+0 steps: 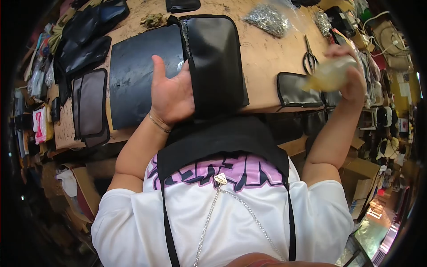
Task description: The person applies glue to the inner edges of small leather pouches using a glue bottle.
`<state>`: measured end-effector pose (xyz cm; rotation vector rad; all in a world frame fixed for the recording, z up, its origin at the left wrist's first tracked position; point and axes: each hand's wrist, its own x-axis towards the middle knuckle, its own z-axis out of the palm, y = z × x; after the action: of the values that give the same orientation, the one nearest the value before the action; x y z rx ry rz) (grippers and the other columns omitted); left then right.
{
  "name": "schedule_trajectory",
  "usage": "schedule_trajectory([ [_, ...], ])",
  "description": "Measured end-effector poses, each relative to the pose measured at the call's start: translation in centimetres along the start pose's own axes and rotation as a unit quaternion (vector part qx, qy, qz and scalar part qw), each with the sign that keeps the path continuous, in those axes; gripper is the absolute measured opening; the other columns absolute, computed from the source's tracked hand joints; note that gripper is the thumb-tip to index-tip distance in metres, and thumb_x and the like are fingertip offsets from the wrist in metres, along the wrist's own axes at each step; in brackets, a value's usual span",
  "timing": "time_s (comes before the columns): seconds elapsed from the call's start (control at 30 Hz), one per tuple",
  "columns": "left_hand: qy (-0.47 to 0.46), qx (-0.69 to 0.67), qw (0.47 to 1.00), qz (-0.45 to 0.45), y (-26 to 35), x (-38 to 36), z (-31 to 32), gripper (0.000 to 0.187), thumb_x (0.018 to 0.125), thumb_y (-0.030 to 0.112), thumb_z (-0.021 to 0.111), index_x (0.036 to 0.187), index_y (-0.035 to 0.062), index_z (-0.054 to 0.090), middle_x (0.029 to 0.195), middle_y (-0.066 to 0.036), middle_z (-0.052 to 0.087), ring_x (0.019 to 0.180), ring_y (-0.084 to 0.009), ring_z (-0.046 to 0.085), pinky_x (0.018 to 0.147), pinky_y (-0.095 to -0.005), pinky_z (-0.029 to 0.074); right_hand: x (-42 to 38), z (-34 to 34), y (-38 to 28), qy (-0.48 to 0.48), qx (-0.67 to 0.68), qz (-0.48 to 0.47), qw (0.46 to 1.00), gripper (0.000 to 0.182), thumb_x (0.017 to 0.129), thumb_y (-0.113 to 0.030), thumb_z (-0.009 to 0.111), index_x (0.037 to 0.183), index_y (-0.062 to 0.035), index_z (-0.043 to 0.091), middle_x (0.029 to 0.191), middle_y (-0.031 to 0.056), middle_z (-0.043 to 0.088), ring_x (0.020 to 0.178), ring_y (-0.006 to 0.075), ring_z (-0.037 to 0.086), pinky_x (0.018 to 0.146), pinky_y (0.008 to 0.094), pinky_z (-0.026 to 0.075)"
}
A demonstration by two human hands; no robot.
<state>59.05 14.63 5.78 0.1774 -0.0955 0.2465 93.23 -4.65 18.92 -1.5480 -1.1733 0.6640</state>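
My left hand (172,91) lies palm up, fingers tucked under the edge of a black rectangular pouch (213,62) with piped edges; the thumb is spread away, and the fingertips are hidden. Beneath that hand a flat dark sheet (133,75) rests on the table. On the right, my right hand (351,73) is raised and wrapped round a blurred, translucent bottle (331,74) with yellowish contents, its narrow tip pointing left. The bottle is above a smaller black pouch (299,90) near the table's front edge. Black scissors (309,58) lie just behind it.
A brown table (262,58) holds a bag of small metal parts (268,20) at the back. Black pieces (84,55) and a grey-brown pouch (90,102) lie at the left. Cardboard boxes (86,187) stand below the table.
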Motion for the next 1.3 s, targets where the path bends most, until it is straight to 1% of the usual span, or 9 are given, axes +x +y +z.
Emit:
schedule_trajectory([
  [0.07, -0.018, 0.002, 1.0, -0.01, 0.0, 0.2, -0.3, 0.108, 0.082, 0.09, 0.019, 0.158, 0.0133, 0.021, 0.159, -0.015, 0.033, 0.146, -0.0345, 0.032, 0.119, -0.0515, 0.024, 1.0, 0.7, 0.7, 0.07, -0.298, 0.137, 0.942, 0.049, 0.079, -0.036, 0.081, 0.111, -0.0067, 0.06, 0.108, 0.0079, 0.065, 0.093, 0.0165, 0.064, 0.074, 0.0292, 0.052],
  [0.1, -0.003, 0.019, 1.0, -0.013, -0.2, 0.2, 0.0, 0.107, 0.084, 0.089, 0.02, 0.158, 0.0125, 0.022, 0.159, -0.016, 0.033, 0.146, -0.0356, 0.032, 0.12, -0.052, 0.023, 0.9, 2.9, 0.1, 0.139, -0.568, 0.071, 0.808, 0.046, 0.079, -0.03, 0.081, 0.113, -0.0071, 0.06, 0.101, 0.0047, 0.066, 0.093, 0.0142, 0.063, 0.077, 0.0274, 0.052],
  [0.17, 0.01, 0.039, 0.999, -0.018, -0.6, 0.4, 0.4, 0.106, 0.085, 0.088, 0.02, 0.158, 0.0118, 0.022, 0.159, -0.017, 0.032, 0.146, -0.0365, 0.03, 0.12, -0.0524, 0.021, 0.8, 4.0, 1.2, 0.104, -0.179, -0.016, 0.978, 0.046, 0.078, -0.029, 0.083, 0.112, -0.0071, 0.062, 0.1, 0.0036, 0.066, 0.092, 0.0123, 0.063, 0.077, 0.027, 0.051],
  [0.23, 0.013, 0.048, 0.998, -0.024, -1.2, 0.5, 0.9, 0.107, 0.084, 0.088, 0.017, 0.159, 0.0121, 0.019, 0.16, -0.017, 0.03, 0.147, -0.0361, 0.029, 0.121, -0.0522, 0.02, 0.5, 6.3, 1.5, 0.029, 0.174, -0.076, 0.981, 0.044, 0.076, -0.024, 0.085, 0.111, -0.0072, 0.064, 0.099, 0.0016, 0.066, 0.09, 0.0096, 0.062, 0.076, 0.0256, 0.05],
  [0.33, -0.004, 0.064, 0.997, -0.046, -1.1, 0.6, 0.7, 0.109, 0.083, 0.09, 0.015, 0.159, 0.0124, 0.017, 0.162, -0.016, 0.026, 0.149, -0.0357, 0.025, 0.121, -0.0522, 0.018, 2.1, 8.4, 2.7, 0.099, -0.122, -0.072, 0.985, 0.041, 0.078, -0.022, 0.084, 0.111, -0.007, 0.064, 0.105, 0.0045, 0.066, 0.093, 0.0125, 0.062, 0.082, 0.0278, 0.052],
  [0.47, 0.026, 0.07, 0.996, -0.054, -1.6, 0.6, 1.4, 0.111, 0.081, 0.091, 0.015, 0.159, 0.0122, 0.017, 0.162, -0.017, 0.024, 0.149, -0.0359, 0.024, 0.122, -0.0523, 0.017, 3.1, 10.0, 2.5, 0.025, 0.169, -0.08, 0.982, 0.035, 0.083, -0.017, 0.079, 0.111, -0.0038, 0.064, 0.105, 0.0042, 0.066, 0.092, 0.0123, 0.063, 0.083, 0.0258, 0.05],
  [0.6, 0.049, 0.08, 0.994, -0.065, -1.8, 0.5, 2.1, 0.113, 0.08, 0.092, 0.015, 0.159, 0.0112, 0.017, 0.162, -0.017, 0.024, 0.149, -0.0361, 0.024, 0.122, -0.0525, 0.017, 3.1, 11.0, 0.0, 0.044, 0.032, -0.039, 0.998, 0.041, 0.078, -0.02, 0.085, 0.107, -0.0055, 0.059, 0.097, 0.0052, 0.066, 0.091, 0.0124, 0.06, 0.082, 0.0267, 0.046],
  [0.83, 0.095, 0.107, 0.987, -0.072, -1.9, 0.6, 2.1, 0.123, 0.071, 0.099, 0.011, 0.16, 0.0126, 0.014, 0.16, -0.016, 0.029, 0.148, -0.0344, 0.029, 0.121, -0.0498, 0.021, 4.5, 10.4, 1.4, 0.037, 0.049, -0.077, 0.995, 0.038, 0.077, -0.017, 0.085, 0.104, -0.0054, 0.061, 0.093, 0.0026, 0.065, 0.088, 0.0106, 0.059, 0.08, 0.0259, 0.046],
  [1.3, -0.039, 0.033, 0.995, -0.086, -1.4, 0.6, 0.4, 0.123, 0.072, 0.098, 0.01, 0.16, 0.0108, 0.013, 0.161, -0.017, 0.027, 0.148, -0.035, 0.028, 0.121, -0.0509, 0.02, 4.9, 11.1, 1.6, 0.004, 0.001, -0.107, 0.994, 0.034, 0.079, -0.019, 0.084, 0.102, -0.0054, 0.064, 0.093, 0.0018, 0.064, 0.089, 0.0098, 0.059, 0.081, 0.0259, 0.047],
])
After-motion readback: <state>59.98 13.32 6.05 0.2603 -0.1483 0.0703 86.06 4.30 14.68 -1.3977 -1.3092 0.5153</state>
